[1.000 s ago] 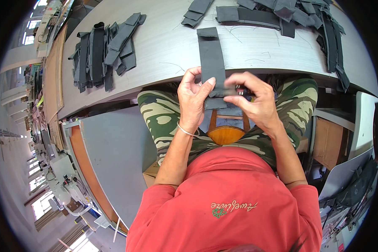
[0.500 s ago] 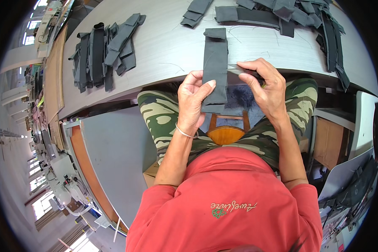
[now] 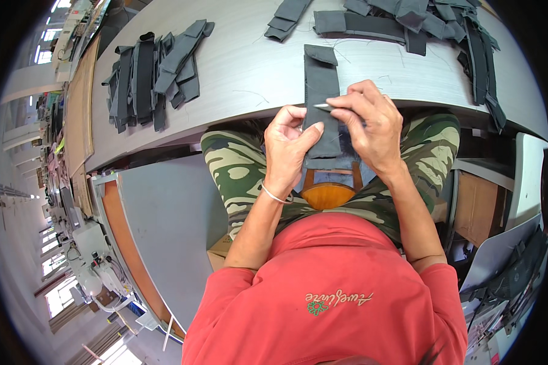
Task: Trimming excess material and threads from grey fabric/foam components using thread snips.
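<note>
A dark grey fabric strip (image 3: 320, 79) with a folded flap at its far end stretches over the table's near edge toward my lap. My left hand (image 3: 288, 146) is closed on its left side, thumb on top and fingers partly hidden beneath. In my right hand (image 3: 371, 125), thumb and fingers pinch a small pointed metal tool (image 3: 322, 106). Its pale tip points left and lies over the middle of the strip; the rest is hidden in my fingers, so its exact kind does not show.
Grey strips lie in a pile (image 3: 149, 76) at the table's left and a larger heap (image 3: 408, 18) at the far right. Another folded strip (image 3: 286, 18) is at the far middle. Loose threads dot the pale table (image 3: 243, 67). A wooden stool (image 3: 329, 196) shows between my knees.
My right hand has moved left, bringing the tool's tip from beside the strip to over it. My left hand and the strip have shifted slightly right and nearer.
</note>
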`<action>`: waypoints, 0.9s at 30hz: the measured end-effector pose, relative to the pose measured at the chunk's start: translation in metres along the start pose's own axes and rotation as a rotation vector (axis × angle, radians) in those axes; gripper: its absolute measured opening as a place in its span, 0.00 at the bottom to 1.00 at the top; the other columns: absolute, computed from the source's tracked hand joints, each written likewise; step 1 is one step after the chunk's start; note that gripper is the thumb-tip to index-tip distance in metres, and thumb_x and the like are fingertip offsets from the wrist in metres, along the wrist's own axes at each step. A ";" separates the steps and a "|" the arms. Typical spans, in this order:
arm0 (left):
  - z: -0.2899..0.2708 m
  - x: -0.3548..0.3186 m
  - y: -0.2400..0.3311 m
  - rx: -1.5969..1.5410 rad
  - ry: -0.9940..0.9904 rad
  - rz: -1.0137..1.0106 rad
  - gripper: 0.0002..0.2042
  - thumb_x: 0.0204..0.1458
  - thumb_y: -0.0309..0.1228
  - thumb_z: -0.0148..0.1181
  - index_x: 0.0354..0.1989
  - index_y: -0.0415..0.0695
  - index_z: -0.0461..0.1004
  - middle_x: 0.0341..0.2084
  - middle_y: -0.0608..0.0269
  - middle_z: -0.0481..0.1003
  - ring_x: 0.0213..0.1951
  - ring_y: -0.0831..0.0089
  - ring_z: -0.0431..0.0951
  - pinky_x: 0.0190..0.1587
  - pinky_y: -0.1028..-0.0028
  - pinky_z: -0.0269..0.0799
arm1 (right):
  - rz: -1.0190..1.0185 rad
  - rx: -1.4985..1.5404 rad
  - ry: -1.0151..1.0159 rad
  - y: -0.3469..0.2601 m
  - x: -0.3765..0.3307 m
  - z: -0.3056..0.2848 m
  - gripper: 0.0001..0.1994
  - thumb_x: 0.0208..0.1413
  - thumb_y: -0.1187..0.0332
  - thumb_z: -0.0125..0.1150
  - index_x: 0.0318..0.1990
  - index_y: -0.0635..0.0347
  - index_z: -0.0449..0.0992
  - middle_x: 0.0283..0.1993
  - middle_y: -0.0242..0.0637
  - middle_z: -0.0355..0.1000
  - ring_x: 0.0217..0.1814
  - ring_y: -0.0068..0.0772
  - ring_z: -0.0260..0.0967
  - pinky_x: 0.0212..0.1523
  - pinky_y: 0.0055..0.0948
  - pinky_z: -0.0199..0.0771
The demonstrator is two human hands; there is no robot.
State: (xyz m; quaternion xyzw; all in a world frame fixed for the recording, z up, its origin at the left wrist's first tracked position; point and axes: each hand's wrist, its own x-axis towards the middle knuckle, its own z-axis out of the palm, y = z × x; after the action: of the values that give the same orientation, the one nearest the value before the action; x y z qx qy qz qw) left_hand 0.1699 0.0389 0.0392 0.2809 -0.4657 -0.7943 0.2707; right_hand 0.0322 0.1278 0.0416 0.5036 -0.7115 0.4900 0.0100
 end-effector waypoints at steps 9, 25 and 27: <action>0.011 -0.001 -0.003 0.880 -0.078 0.439 0.13 0.44 0.22 0.64 0.38 0.38 0.69 0.32 0.69 0.68 0.29 0.79 0.68 0.33 0.82 0.69 | 0.502 0.587 -0.115 0.006 -0.005 0.005 0.28 0.52 0.63 0.66 0.60 0.52 0.63 0.45 0.39 0.71 0.46 0.27 0.68 0.46 0.25 0.70; 0.018 0.072 0.036 0.280 -0.189 0.116 0.29 0.47 0.19 0.61 0.59 0.33 0.57 0.38 0.60 0.73 0.39 0.76 0.74 0.45 0.76 0.71 | 0.524 0.649 0.028 0.013 0.005 0.017 0.17 0.51 0.75 0.58 0.51 0.57 0.73 0.37 0.35 0.76 0.29 0.18 0.66 0.35 0.22 0.68; 0.013 0.085 0.032 0.327 -0.264 0.079 0.26 0.46 0.17 0.57 0.56 0.33 0.59 0.40 0.55 0.74 0.40 0.72 0.75 0.44 0.75 0.71 | 0.523 0.323 -0.036 0.020 0.009 0.017 0.17 0.49 0.76 0.58 0.49 0.54 0.73 0.33 0.34 0.74 0.28 0.26 0.68 0.34 0.26 0.69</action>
State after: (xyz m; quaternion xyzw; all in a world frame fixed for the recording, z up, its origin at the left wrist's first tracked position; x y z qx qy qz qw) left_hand 0.1074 -0.0260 0.0566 0.1961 -0.6307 -0.7268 0.1888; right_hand 0.0210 0.1099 0.0239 0.3071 -0.7297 0.5739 -0.2092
